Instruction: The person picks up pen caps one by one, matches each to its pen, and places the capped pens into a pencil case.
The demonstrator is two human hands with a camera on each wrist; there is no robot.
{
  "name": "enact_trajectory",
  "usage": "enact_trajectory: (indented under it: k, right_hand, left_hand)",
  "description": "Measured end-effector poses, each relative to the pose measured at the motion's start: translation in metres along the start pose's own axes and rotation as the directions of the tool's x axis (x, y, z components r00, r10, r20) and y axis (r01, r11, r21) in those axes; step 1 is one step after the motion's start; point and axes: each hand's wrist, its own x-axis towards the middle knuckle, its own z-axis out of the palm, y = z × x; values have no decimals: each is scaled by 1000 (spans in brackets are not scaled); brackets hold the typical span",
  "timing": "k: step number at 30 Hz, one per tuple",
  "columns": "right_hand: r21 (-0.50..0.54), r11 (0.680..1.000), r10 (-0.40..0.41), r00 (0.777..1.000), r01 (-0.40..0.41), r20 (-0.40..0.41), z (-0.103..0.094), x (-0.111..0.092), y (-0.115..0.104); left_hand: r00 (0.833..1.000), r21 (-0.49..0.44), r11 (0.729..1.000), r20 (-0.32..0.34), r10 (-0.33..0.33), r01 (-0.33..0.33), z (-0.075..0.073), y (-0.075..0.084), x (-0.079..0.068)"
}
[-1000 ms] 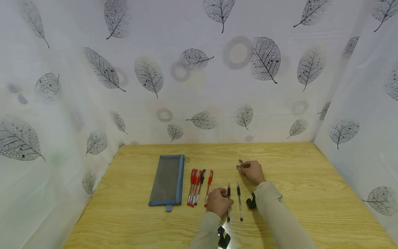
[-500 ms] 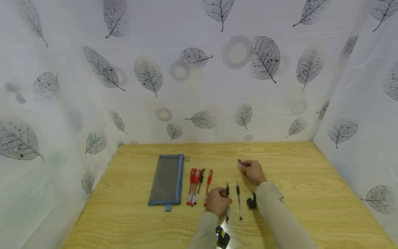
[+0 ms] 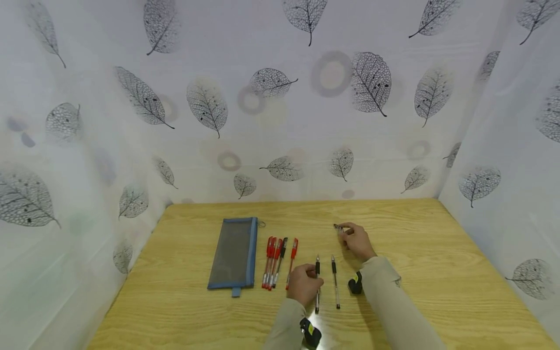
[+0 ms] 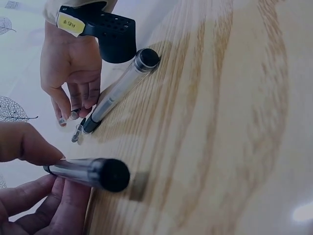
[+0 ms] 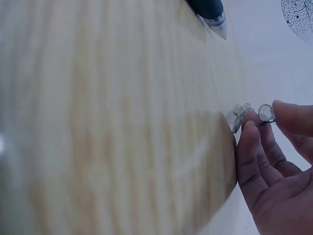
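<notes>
In my left hand point(image 3: 304, 284) I pinch an uncapped gel pen point(image 3: 317, 288) with a black grip, its tip pointing to the back of the table. In the left wrist view the pen point(image 4: 90, 171) sits between thumb and fingers, black end toward the camera, with a small shadow beneath. A second uncapped pen point(image 3: 335, 282) lies parallel, just to the right. Farther back, my right hand point(image 3: 356, 240) pinches a clear pen cap point(image 5: 266, 113) between thumb and fingers. Another cap point(image 5: 234, 120) is close by its fingertips at the tabletop.
Several red-capped pens point(image 3: 270, 262) and a black-capped one point(image 3: 282, 255) lie left of my left hand, a single red pen point(image 3: 293, 253) slightly apart. A grey mesh pouch point(image 3: 234, 253) with blue edging lies farther left. Leaf-patterned sheeting point(image 3: 280, 121) encloses the wooden table point(image 3: 415, 272).
My right fingers have closed in on the caps, and one has turned in their pinch. My left hand keeps the pen nearly in place. The head view has shifted slightly.
</notes>
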Motion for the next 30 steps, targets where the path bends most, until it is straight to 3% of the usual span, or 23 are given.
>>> enact_trajectory:
  k: [10, 18, 30]
  right_hand:
    - [54, 998, 12, 1000, -12, 1, 0, -3, 0]
    - [106, 994, -26, 999, 23, 19, -1, -6, -3]
    - [147, 988, -54, 997, 44, 61, 3, -24, -12]
  left_hand:
    - [996, -61, 997, 74, 46, -41, -7, -6, 2]
    - [988, -239, 971, 149, 35, 2, -10, -5, 2]
    - [975, -300, 953, 223, 21, 48, -19, -2, -2]
